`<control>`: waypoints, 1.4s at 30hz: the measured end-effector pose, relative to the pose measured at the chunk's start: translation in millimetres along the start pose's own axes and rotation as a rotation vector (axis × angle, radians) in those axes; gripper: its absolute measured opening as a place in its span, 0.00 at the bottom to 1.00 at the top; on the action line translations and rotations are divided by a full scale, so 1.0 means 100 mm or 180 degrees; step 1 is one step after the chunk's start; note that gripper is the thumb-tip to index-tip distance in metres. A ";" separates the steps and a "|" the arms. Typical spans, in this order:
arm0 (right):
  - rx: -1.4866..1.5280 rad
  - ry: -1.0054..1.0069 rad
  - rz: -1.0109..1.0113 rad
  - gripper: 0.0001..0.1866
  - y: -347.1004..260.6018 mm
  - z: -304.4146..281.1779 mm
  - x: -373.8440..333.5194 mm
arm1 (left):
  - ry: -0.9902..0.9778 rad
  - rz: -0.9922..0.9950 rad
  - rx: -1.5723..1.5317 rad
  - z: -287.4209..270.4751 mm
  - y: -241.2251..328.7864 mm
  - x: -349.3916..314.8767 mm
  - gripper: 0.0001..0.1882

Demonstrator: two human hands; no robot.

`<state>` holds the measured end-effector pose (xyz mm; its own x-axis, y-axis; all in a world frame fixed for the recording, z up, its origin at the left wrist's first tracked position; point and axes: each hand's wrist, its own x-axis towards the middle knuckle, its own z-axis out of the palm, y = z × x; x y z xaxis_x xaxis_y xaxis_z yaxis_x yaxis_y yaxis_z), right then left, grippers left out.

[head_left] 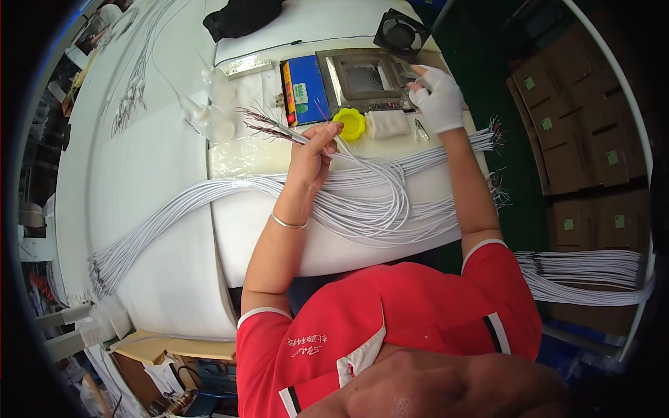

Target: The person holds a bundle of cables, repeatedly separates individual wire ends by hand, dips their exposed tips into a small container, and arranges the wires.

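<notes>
Two hands, left hand (315,148) gripping cable bundle (275,129)

cables (362,202): showing white, with red and dark tips
glove (440,101): looking white
little dish (350,123): shining yellow
box (304,90): showing blue with an orange edge
shirt (390,327): looking red with white trim
fan (401,33): looking black
table (160,174): showing white

A white-covered work surface (160,181) is seen under bright, even light. Stacked brown cardboard boxes (578,139) are seen to the right on a dark green floor (516,167). Cluttered shelving (42,139) is visible at far left.
</notes>
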<state>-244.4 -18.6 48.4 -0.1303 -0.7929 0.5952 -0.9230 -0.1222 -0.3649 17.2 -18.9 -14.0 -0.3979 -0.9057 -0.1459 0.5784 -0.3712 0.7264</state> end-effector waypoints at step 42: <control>0.2323 0.0481 0.0501 0.04 -0.27 0.80 0.17 | -0.0545 -0.0057 -0.1075 0.02 0.05 0.01 0.09</control>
<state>-193.1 -76.7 11.7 -0.3373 -0.7498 0.5693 -0.4226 -0.4198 -0.8032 18.1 -21.3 -8.8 -0.5068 -0.8618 -0.0214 0.7611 -0.4589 0.4584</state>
